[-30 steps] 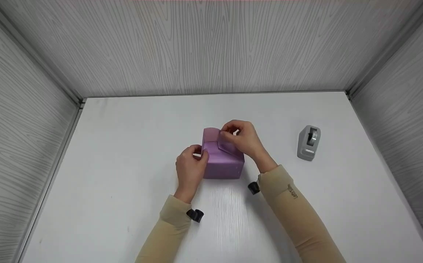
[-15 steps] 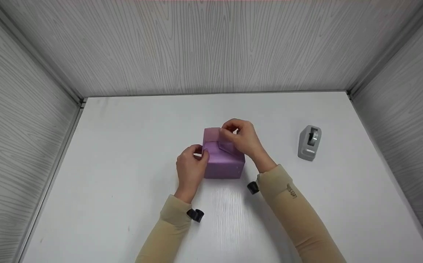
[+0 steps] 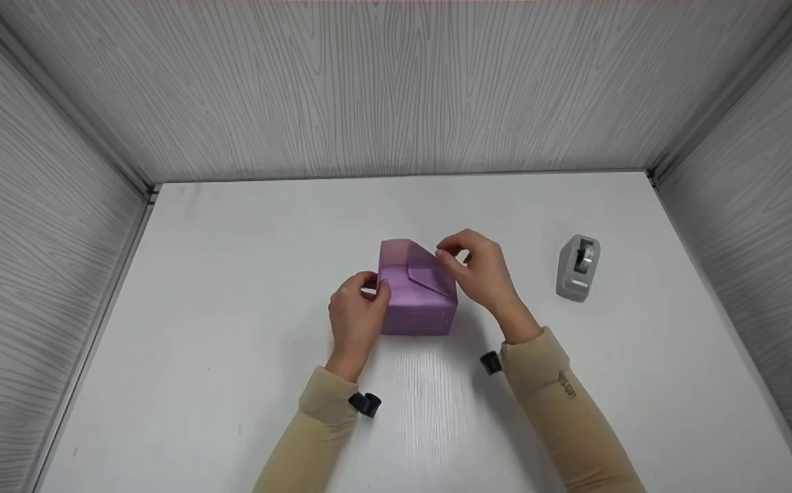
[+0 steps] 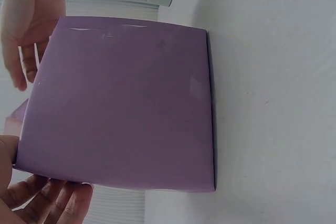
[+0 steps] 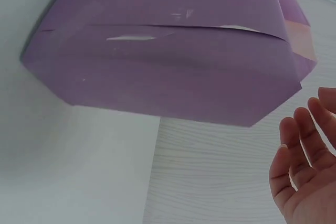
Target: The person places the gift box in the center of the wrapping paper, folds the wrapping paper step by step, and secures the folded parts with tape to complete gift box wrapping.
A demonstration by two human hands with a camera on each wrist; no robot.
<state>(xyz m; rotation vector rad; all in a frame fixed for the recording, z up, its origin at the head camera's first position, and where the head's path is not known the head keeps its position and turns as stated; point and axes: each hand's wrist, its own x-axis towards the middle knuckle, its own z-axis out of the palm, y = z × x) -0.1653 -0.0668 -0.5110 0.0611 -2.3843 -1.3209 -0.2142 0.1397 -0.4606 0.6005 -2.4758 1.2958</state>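
Note:
A purple paper box [image 3: 417,316] stands on the table. Its back flap [image 3: 396,252] is raised, and its right flap [image 3: 430,270] leans inward at a slant over the top. My left hand [image 3: 356,315] pinches the box's left upper edge, with the thumb on top; in the left wrist view its fingers [image 4: 58,200] lie along that side. Just right of the box is my right hand [image 3: 481,274], its fingers loosely bent. The right wrist view shows this hand [image 5: 310,166] holding nothing, apart from the box's side panel [image 5: 173,77].
A grey tape dispenser [image 3: 578,268] with a roll in it stands on the white table [image 3: 245,329], right of the box. Wood-grain panels [image 3: 396,89] rise at the back and on both sides.
My right hand has let go of the right flap and moved to the right, leaving the flap slanting inward. The left hand and the box have stayed in place.

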